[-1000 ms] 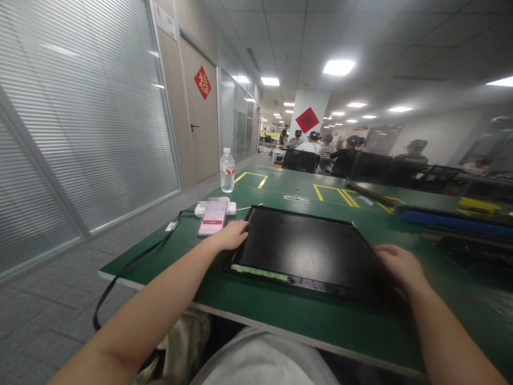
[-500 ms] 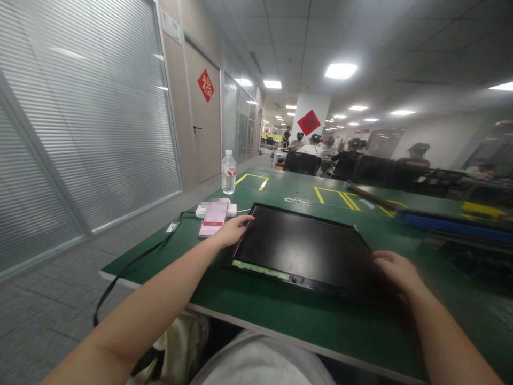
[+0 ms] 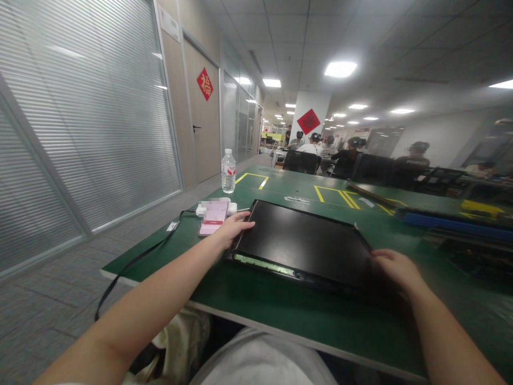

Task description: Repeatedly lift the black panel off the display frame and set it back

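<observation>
Between my hands is a flat black display panel (image 3: 302, 243), with a green circuit strip (image 3: 262, 264) along its near edge. My left hand (image 3: 234, 227) grips the panel's left edge, thumb on top and fingers at the side. On the right edge, my right hand (image 3: 395, 267) is closed with its thumb over the rim; its other fingers are mostly hidden. The panel appears slightly raised off the green table (image 3: 248, 307), though its underside cannot be seen. Just beyond my left hand lies a phone (image 3: 214, 216) with a lit pink screen.
A water bottle (image 3: 228, 172) stands at the table's far left. A black cable (image 3: 136, 262) runs over the left edge. Yellow tape marks (image 3: 336, 195) line the far side. A blue bar (image 3: 452, 225) and dark parts lie at the right. Several people sit beyond.
The panel's left and near edges have lifted slightly, and my left thumb now lies further over its top. My right hand keeps its place on the right edge.
</observation>
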